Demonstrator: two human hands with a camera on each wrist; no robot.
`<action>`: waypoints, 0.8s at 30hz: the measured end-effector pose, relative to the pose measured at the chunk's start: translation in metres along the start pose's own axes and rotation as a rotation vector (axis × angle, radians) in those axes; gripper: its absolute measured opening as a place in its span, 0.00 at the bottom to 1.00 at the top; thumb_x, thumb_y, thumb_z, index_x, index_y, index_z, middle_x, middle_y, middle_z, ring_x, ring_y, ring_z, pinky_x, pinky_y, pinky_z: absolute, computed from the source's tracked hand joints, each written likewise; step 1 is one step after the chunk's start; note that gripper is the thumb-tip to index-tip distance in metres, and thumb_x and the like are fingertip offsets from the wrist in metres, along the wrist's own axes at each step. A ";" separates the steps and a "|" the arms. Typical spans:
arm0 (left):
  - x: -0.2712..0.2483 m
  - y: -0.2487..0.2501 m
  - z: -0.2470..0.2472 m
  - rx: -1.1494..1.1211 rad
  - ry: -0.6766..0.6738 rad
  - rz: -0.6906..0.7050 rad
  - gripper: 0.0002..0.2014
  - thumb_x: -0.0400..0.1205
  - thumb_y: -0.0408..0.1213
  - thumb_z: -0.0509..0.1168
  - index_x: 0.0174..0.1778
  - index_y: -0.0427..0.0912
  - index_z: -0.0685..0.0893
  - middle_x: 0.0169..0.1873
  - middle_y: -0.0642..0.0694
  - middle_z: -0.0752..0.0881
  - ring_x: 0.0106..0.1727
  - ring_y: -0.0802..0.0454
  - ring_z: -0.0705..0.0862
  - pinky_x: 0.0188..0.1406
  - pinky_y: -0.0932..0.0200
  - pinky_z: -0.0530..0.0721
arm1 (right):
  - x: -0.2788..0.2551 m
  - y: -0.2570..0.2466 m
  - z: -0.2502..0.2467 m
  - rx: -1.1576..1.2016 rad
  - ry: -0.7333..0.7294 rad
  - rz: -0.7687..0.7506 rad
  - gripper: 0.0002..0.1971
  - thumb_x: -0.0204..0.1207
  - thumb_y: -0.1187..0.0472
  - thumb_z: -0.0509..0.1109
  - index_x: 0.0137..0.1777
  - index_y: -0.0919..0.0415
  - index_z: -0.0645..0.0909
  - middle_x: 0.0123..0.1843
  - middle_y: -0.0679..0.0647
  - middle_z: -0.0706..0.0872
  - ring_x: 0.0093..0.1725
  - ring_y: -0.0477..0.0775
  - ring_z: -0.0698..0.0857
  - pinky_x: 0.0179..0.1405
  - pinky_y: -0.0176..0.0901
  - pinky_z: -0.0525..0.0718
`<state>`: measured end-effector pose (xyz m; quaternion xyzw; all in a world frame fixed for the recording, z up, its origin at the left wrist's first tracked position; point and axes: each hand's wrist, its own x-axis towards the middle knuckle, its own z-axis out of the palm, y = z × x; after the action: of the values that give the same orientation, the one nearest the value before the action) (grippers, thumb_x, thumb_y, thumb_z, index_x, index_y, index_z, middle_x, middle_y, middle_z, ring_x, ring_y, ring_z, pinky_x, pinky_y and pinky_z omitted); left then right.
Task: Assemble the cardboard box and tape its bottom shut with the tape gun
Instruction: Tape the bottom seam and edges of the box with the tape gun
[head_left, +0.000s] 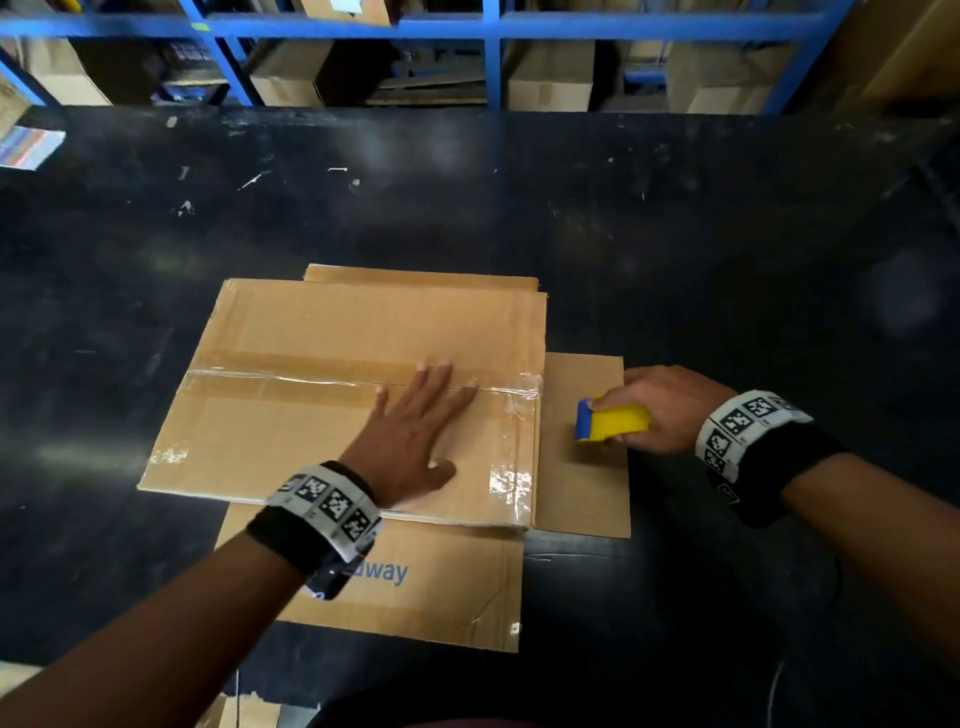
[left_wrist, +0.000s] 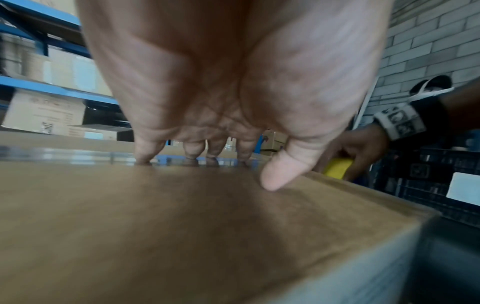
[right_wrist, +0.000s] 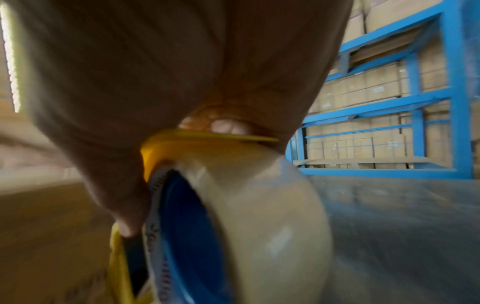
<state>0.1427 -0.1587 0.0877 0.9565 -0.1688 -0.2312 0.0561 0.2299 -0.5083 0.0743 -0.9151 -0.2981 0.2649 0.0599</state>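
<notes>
Box (head_left: 291, 441) bottom up, taped seam running left–right — left hand (head_left: 415, 441) pressing flat, right hand (head_left: 670, 410) gripping tape gun (head_left: 613, 422).

The brown cardboard box (head_left: 291, 415) is sitting bottom-up on the desk, clear tape (head_left: 291, 382) running along its closed seam. The yellow and blue tape gun (head_left: 610, 421) is hovering just beside its right edge, over a spread flap.
</notes>
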 end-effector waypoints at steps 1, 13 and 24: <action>0.003 0.011 -0.001 0.015 0.000 0.030 0.47 0.84 0.56 0.64 0.91 0.60 0.37 0.89 0.46 0.29 0.90 0.43 0.31 0.88 0.28 0.40 | -0.002 0.004 0.008 -0.005 -0.024 0.042 0.26 0.75 0.41 0.71 0.74 0.36 0.76 0.59 0.50 0.83 0.58 0.54 0.85 0.53 0.44 0.80; 0.047 0.094 -0.003 0.153 0.040 -0.011 0.35 0.83 0.69 0.56 0.85 0.60 0.64 0.92 0.41 0.41 0.91 0.28 0.39 0.85 0.20 0.51 | -0.078 -0.022 0.073 0.567 0.613 0.314 0.28 0.67 0.54 0.84 0.67 0.40 0.84 0.54 0.51 0.90 0.54 0.52 0.89 0.58 0.42 0.82; 0.032 0.099 -0.064 -1.152 0.151 0.092 0.09 0.89 0.39 0.67 0.60 0.40 0.88 0.43 0.48 0.92 0.43 0.55 0.92 0.51 0.56 0.87 | -0.125 -0.138 0.055 0.882 1.137 0.305 0.33 0.68 0.61 0.83 0.74 0.43 0.79 0.64 0.46 0.86 0.61 0.44 0.86 0.55 0.40 0.85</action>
<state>0.1696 -0.2611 0.1489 0.7772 -0.0529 -0.2141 0.5894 0.0452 -0.4711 0.1204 -0.8333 0.0439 -0.1499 0.5303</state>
